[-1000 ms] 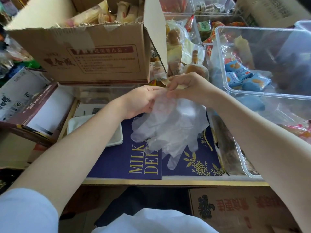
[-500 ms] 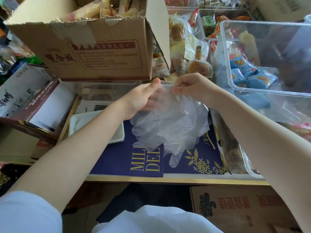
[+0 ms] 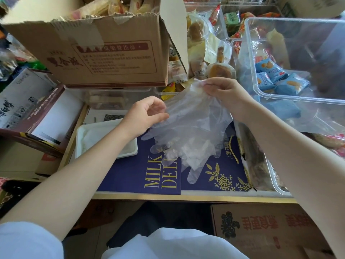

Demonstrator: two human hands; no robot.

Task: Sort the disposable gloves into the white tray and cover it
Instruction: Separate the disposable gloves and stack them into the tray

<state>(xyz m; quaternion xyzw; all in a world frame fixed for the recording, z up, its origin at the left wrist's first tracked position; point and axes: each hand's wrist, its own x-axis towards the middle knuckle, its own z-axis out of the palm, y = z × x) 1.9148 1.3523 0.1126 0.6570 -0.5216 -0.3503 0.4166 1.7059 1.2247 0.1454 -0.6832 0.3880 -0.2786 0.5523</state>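
Clear gloves (image 3: 194,135) bunched and hanging over the blue mat (image 3: 138,176) mid-counter, pinched at the top by right hand (image 3: 222,92), at the left edge by left hand (image 3: 147,113); white tray (image 3: 82,135) beside, toward counter's left edge

One view only — a wide-angle camera on the person's head, looking forward and steeply down over the front edge of the table (image 3: 186,198). It sits close: both forearms run in from the lower corners of the frame and meet just above the middle, where the left hand (image 3: 145,114) and right hand (image 3: 222,92) work. Along the bottom edge the lens catches the person's own white clothing. Upper left is filled by a cardboard box (image 3: 104,53), upper right by a clear plastic bin (image 3: 298,58) — lines bow outward near the frame's edges. No second view shares this scene.
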